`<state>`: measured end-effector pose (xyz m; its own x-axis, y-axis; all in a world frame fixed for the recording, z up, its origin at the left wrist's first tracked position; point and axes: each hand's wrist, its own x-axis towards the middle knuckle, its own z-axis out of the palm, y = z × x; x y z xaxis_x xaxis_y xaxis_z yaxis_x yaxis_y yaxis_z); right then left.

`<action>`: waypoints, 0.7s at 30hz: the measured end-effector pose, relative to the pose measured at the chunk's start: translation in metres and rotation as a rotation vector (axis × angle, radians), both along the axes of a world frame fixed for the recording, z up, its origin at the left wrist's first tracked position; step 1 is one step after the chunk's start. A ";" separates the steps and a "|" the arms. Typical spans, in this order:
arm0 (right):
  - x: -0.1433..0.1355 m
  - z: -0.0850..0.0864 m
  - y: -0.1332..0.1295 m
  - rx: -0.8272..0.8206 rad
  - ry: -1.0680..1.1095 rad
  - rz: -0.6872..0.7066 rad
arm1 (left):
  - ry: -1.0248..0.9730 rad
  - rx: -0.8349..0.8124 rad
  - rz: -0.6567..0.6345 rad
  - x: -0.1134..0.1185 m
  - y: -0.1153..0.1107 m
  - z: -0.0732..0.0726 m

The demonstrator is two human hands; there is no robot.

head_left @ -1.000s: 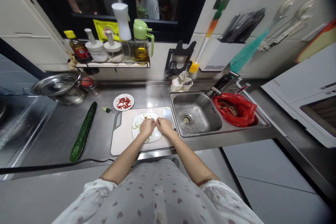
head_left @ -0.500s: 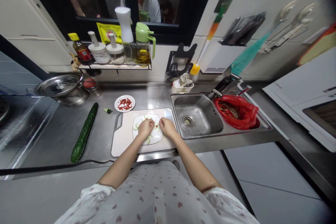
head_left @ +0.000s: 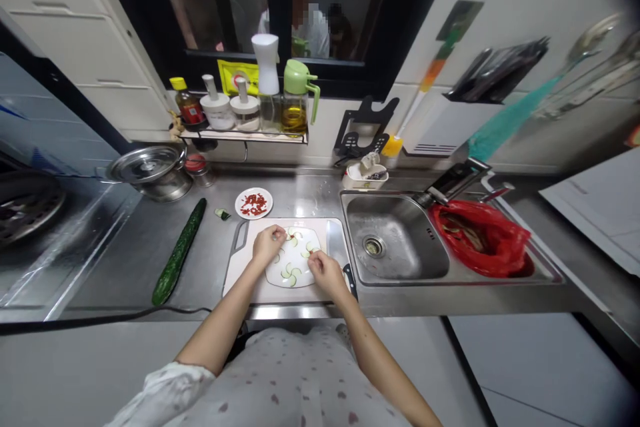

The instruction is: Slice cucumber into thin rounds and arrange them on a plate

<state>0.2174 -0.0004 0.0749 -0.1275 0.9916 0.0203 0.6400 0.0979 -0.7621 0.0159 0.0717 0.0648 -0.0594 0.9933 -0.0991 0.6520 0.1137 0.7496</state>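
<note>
A white plate (head_left: pixel 289 260) with thin cucumber slices (head_left: pixel 291 275) fanned in small groups lies on the cutting board (head_left: pixel 250 290). Over the plate's upper left edge, my left hand (head_left: pixel 269 243) is closed in a pinch; what sits between the fingertips is too small to name. My right hand (head_left: pixel 325 272) is at the plate's right edge, its fingers pinched near a slice group and a tiny red bit. A knife (head_left: pixel 337 243) rests on the board's right side, its dark handle by my right wrist. Behind the board, a small round plate (head_left: pixel 254 203) holds chopped red pieces.
A whole cucumber (head_left: pixel 180 252) and a cucumber end (head_left: pixel 223 214) lie left of the board. A lidded pot (head_left: pixel 150 173) and red-lidded jar (head_left: pixel 199 170) stand at the back left. The sink (head_left: pixel 397 240) is on the right, with a red bag (head_left: pixel 480 240) beside it.
My hands have moved apart, the left toward the plate's upper left, the right toward its right edge. The knife now shows beside the right hand. The camera view has shifted.
</note>
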 end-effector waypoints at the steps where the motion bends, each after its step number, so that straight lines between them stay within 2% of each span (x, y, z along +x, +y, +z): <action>1: 0.000 0.001 -0.002 0.003 0.005 0.003 | 0.027 -0.001 0.023 -0.009 0.005 0.001; 7: 0.010 0.007 -0.008 -0.009 0.005 -0.023 | 0.186 -0.015 0.150 -0.070 0.040 0.002; 11: 0.013 0.009 -0.009 0.001 0.011 -0.030 | 0.330 -0.069 0.220 -0.101 0.064 0.000; 15: 0.012 0.010 -0.009 0.005 0.002 -0.037 | 0.469 -0.116 0.218 -0.115 0.083 -0.002; 21: 0.013 0.012 -0.010 -0.016 -0.005 -0.055 | 0.596 -0.147 0.093 -0.114 0.099 -0.003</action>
